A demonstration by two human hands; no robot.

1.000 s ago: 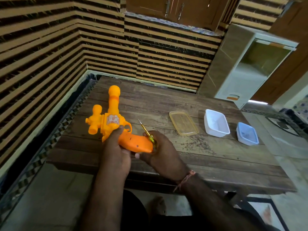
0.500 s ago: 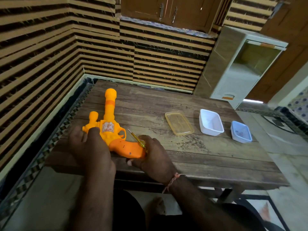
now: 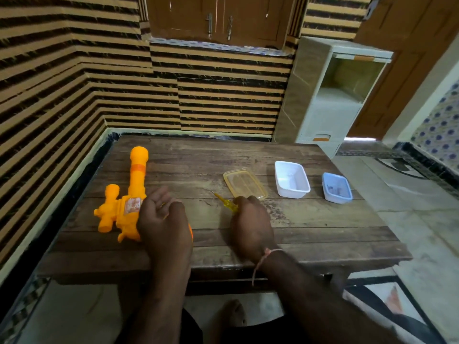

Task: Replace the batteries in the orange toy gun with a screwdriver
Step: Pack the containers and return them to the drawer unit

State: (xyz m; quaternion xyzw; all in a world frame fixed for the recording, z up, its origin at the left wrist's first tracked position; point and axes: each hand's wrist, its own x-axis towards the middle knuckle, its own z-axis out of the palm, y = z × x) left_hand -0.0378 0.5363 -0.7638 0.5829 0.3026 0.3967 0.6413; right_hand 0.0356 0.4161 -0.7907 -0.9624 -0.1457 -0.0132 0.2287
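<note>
The orange toy gun [image 3: 135, 184] lies flat on the left of the wooden table [image 3: 323, 224], barrel pointing away from me. My left hand [image 3: 162, 222] covers its grip with curled fingers around it; only a sliver of the grip shows at the hand's right. My right hand [image 3: 250, 224] is apart from the gun, near the table's middle, and grips a yellow screwdriver [image 3: 227, 204] whose tip points up and to the left. The battery compartment is hidden under my left hand.
A yellow see-through lid [image 3: 244, 183] lies just beyond my right hand. Right of it stand a white tub [image 3: 291, 180] and a smaller blue tub [image 3: 336, 187] with small dark items inside. Striped walls close in behind and left; a white cabinet [image 3: 330, 108] stands back right.
My right hand with the screwdriver has moved right, away from the gun's grip. My left hand has slid from the gun's body onto its grip. The gun now lies flat.
</note>
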